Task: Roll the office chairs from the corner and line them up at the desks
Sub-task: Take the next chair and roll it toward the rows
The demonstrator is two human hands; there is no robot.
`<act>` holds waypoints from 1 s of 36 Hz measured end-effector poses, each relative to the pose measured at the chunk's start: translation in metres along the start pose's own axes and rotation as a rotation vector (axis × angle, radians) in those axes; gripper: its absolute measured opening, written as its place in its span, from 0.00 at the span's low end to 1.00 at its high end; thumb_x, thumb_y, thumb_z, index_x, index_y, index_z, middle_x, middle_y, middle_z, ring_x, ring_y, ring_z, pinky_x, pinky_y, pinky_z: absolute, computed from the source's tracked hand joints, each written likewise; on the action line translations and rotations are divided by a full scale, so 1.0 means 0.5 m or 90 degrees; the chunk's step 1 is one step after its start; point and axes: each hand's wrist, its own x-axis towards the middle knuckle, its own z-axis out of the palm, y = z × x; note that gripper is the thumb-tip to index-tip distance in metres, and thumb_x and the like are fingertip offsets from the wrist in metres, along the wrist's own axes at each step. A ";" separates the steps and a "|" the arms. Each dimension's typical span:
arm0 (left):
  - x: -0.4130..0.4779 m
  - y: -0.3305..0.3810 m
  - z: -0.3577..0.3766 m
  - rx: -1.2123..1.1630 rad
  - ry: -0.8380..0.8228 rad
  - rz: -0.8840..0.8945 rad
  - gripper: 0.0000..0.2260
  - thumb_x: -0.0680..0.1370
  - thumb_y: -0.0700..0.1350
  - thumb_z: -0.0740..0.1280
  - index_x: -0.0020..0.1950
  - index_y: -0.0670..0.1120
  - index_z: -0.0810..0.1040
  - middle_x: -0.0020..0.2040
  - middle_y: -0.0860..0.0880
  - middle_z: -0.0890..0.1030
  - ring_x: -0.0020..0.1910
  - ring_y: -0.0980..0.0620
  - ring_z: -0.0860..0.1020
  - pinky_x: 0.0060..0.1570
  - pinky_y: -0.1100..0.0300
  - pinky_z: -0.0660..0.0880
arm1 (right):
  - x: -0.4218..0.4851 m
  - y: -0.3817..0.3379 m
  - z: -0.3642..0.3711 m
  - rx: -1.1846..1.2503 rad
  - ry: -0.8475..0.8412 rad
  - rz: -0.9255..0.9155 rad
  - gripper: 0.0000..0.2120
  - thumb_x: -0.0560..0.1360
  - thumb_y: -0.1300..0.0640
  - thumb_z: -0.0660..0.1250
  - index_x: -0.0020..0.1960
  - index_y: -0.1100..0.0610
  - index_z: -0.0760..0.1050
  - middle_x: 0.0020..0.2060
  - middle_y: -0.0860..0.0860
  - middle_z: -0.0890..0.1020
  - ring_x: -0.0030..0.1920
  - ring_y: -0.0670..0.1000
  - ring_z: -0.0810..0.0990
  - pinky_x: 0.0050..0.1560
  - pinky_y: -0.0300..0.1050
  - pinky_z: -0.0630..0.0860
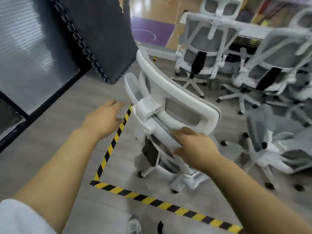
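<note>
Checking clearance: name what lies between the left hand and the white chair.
Head view: only floor with yellow-black tape lies between left hand and white chair.

A white-framed grey-mesh office chair (152, 108) stands nearest; similar chairs (199, 53) crowd beyond it.

Loose light grey short sleeve (18, 217) on the left arm, lower left of the frame; both forearms are bare. Left hand (101, 120) and right hand (197, 147) are bare too. Bottom centre of the frame shows one grey sneaker (134, 225), toe pointing up-frame, too blurred for detail.
</note>
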 end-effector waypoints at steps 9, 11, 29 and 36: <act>0.066 0.057 0.031 -0.049 0.068 0.226 0.23 0.72 0.44 0.72 0.67 0.49 0.72 0.67 0.48 0.70 0.66 0.44 0.64 0.60 0.47 0.68 | -0.070 0.086 -0.002 0.025 0.019 0.183 0.25 0.74 0.54 0.65 0.69 0.43 0.66 0.66 0.42 0.71 0.58 0.52 0.75 0.50 0.47 0.75; 0.077 0.073 0.040 -0.073 0.081 0.259 0.22 0.71 0.45 0.73 0.64 0.46 0.74 0.64 0.45 0.72 0.64 0.42 0.67 0.60 0.46 0.69 | -0.082 0.107 0.005 0.029 0.040 0.226 0.24 0.74 0.54 0.66 0.68 0.44 0.66 0.66 0.43 0.71 0.59 0.53 0.75 0.50 0.48 0.76; 0.176 0.228 0.088 -0.073 0.069 0.375 0.21 0.71 0.52 0.71 0.62 0.47 0.76 0.59 0.47 0.76 0.60 0.46 0.67 0.64 0.50 0.63 | -0.079 0.268 -0.004 0.119 0.118 0.342 0.21 0.71 0.55 0.71 0.63 0.45 0.75 0.58 0.47 0.76 0.55 0.54 0.76 0.47 0.50 0.77; 0.221 0.282 0.106 -0.083 0.079 0.331 0.21 0.72 0.52 0.71 0.63 0.47 0.76 0.60 0.48 0.76 0.61 0.45 0.69 0.61 0.52 0.66 | -0.038 0.352 -0.024 0.098 0.127 0.324 0.21 0.71 0.55 0.70 0.64 0.48 0.74 0.60 0.49 0.76 0.57 0.54 0.76 0.50 0.47 0.74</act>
